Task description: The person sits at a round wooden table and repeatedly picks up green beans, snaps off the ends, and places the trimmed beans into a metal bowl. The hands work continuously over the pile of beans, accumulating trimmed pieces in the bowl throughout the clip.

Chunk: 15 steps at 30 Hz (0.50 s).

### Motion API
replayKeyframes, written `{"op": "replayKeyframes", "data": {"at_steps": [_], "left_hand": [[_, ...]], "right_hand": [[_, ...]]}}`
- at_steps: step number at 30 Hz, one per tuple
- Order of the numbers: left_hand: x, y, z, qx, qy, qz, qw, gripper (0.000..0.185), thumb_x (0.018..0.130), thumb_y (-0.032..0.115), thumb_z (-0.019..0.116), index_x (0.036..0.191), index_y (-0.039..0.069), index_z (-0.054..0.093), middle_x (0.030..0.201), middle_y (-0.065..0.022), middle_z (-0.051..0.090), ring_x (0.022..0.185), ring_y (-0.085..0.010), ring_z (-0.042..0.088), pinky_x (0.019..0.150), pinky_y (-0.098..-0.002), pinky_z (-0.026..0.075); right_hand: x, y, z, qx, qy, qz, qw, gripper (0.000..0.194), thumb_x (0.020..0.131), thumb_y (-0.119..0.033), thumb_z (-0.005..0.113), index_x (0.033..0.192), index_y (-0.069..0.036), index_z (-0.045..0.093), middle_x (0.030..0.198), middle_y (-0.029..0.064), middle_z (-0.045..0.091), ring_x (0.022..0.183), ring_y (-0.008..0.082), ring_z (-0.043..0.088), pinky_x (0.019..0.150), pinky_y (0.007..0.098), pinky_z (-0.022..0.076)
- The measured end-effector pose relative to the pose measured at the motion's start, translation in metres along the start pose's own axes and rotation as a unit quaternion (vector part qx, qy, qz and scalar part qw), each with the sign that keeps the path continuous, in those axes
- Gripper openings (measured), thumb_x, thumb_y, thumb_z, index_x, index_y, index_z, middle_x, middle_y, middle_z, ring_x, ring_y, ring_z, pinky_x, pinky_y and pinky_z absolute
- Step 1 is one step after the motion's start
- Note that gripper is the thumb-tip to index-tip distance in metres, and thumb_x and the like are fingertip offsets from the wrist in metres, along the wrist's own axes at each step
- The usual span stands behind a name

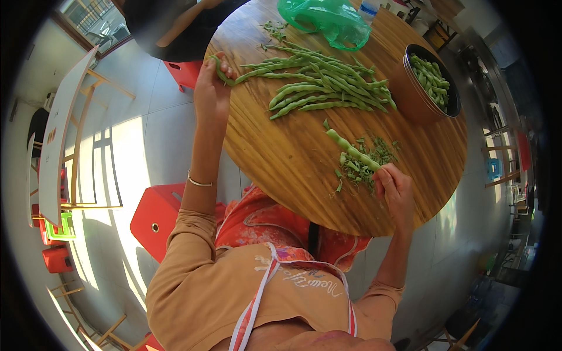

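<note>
My left hand (215, 74) is at the left edge of the round wooden table (272, 145), its fingers closed around a curved green bean (225, 79). That bean's far end points toward a pile of long green beans (329, 81) on the tabletop. Near the table's front right, my right hand (394, 186) pinches one end of a thick green bean (351, 148). The bean slants up and left, with a small bent tip at its far end. Beneath it lies a heap of trimmed bean ends and strings (362, 169).
A deep round pot (410, 98) holding bean pieces (428, 81) stands at the table's right. A green plastic bag (327, 22) and more trimmings (275, 30) lie at the back. Another person (169, 26) sits at the far left. A red stool (156, 215) stands left of me.
</note>
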<state>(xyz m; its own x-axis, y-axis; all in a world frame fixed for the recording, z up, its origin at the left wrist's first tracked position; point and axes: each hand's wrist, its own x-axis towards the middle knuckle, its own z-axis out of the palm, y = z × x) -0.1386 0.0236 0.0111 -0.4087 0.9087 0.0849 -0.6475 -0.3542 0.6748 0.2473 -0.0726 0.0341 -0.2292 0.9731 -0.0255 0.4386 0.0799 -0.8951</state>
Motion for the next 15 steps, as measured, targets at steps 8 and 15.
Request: {"op": "replayKeyframes", "data": {"at_steps": [8,15], "left_hand": [[-0.105,-0.073,0.067,0.506,-0.453,0.326,0.658,0.033,0.083,0.017,0.072,0.114,0.008,0.064,0.104,-0.0064,0.066,0.090,-0.0224,0.061,0.072,-0.0305,0.053],[-0.099,-0.083,0.063,0.561,-0.475,0.336,0.589,0.035,0.078,0.020,0.074,0.108,0.008,0.061,0.095,-0.0030,0.064,0.091,-0.0227,0.058,0.069,-0.0335,0.054]], "right_hand": [[0.007,-0.009,0.000,-0.024,-0.012,-0.027,0.999,0.025,0.100,-0.016,0.053,0.081,-0.001,0.062,0.056,0.0001,0.047,0.052,0.0071,0.043,0.050,0.0264,0.0324],[0.005,-0.022,0.003,-0.015,-0.023,-0.030,0.999,0.024,0.101,-0.015,0.051,0.085,0.000,0.061,0.062,0.0015,0.050,0.055,0.0087,0.045,0.052,0.0278,0.0346]]}}
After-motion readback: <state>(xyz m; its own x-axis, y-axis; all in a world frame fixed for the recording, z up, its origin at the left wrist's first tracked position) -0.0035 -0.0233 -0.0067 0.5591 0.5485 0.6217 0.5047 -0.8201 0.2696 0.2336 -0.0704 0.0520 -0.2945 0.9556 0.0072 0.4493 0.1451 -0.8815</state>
